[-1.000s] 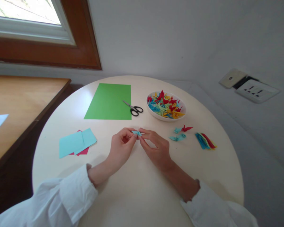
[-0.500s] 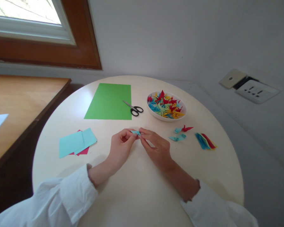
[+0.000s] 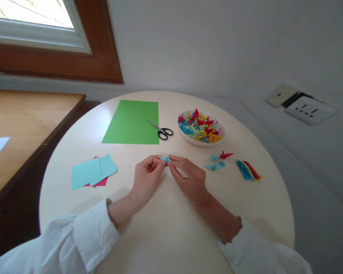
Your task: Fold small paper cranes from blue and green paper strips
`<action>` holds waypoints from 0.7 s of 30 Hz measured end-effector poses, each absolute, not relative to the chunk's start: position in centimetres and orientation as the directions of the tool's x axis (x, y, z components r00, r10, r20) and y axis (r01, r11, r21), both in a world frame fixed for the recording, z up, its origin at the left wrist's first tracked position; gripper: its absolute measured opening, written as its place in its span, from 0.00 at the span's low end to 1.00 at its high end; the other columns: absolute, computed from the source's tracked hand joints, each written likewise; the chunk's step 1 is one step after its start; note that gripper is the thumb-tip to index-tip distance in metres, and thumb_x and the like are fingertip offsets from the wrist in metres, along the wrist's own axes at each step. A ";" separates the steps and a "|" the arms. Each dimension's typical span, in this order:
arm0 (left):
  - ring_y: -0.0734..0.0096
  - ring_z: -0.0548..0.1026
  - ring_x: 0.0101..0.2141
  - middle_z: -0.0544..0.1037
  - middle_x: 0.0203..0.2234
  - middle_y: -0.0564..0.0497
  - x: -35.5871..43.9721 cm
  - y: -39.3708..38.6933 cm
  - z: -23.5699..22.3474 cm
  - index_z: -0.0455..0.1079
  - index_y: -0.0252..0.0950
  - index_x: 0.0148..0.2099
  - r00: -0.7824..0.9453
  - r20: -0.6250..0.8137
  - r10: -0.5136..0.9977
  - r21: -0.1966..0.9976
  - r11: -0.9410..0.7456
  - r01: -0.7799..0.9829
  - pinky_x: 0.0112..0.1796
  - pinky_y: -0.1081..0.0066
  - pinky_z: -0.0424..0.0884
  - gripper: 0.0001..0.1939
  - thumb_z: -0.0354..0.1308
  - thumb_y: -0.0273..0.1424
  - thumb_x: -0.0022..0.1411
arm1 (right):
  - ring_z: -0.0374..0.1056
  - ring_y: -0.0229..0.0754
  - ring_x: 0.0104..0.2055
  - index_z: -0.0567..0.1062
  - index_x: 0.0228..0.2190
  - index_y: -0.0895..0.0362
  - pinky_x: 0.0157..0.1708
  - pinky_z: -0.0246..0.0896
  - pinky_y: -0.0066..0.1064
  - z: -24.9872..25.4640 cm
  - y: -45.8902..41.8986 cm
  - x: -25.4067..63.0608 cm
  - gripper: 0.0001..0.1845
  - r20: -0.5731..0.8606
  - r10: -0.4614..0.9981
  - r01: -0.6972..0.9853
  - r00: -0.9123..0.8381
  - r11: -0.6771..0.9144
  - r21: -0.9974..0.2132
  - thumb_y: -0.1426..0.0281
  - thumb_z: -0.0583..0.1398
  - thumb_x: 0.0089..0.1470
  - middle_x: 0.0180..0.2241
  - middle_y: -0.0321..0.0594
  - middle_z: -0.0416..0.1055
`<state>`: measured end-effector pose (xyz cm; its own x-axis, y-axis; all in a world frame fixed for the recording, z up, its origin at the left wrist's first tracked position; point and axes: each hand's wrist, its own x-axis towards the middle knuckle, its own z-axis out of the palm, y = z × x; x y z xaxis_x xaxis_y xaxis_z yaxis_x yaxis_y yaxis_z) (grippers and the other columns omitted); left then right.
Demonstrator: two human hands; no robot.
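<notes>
Between my fingertips, above the middle of the round table, is a small light-blue folded paper crane (image 3: pixel 165 159). My left hand (image 3: pixel 147 179) pinches it from the left with thumb and forefinger. From the right, my right hand (image 3: pixel 190 177) grips its other end, fingertips pressed together. My fingers hide part of its folds. Nearest my right hand lie two light-blue folded cranes (image 3: pixel 215 166) and a red paper crane (image 3: pixel 226 155). Left of my left hand, light-blue paper pieces (image 3: pixel 87 173) overlap a pink-red sheet (image 3: pixel 102 183).
A white bowl (image 3: pixel 198 143) full of colourful paper cranes stands at the back right of the white table (image 3: pixel 165 236). Black-handled scissors (image 3: pixel 163 133) rest partly on a green sheet (image 3: pixel 133 121). Fanned coloured paper strips (image 3: pixel 248 170) lie at the right. A wooden desk (image 3: pixel 31 114) adjoins at left.
The light-blue crane has turned slightly between my fingers, and its shape shows a little differently. Both hands have barely moved and keep their hold.
</notes>
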<state>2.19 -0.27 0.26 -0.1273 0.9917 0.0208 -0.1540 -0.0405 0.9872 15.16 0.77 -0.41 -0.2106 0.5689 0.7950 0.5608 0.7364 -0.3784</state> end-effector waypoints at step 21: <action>0.68 0.73 0.33 0.76 0.28 0.49 2.0 0.0 0.3 0.69 0.34 0.22 -0.090 0.083 0.992 0.987 -0.094 -0.128 0.37 0.69 0.67 0.08 0.61 0.31 0.49 | 0.72 0.38 0.31 0.72 0.32 0.55 0.34 0.69 0.29 -0.5 0.8 14.8 0.07 0.713 0.682 0.564 -0.163 0.657 -0.500 0.77 0.56 0.51 0.29 0.39 0.76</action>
<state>1.96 0.04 0.28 -0.0903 0.9925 0.0828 -0.1279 -0.0941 0.9873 14.81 0.75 -0.50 -0.1631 0.6824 0.7126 0.5636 0.6573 -0.5004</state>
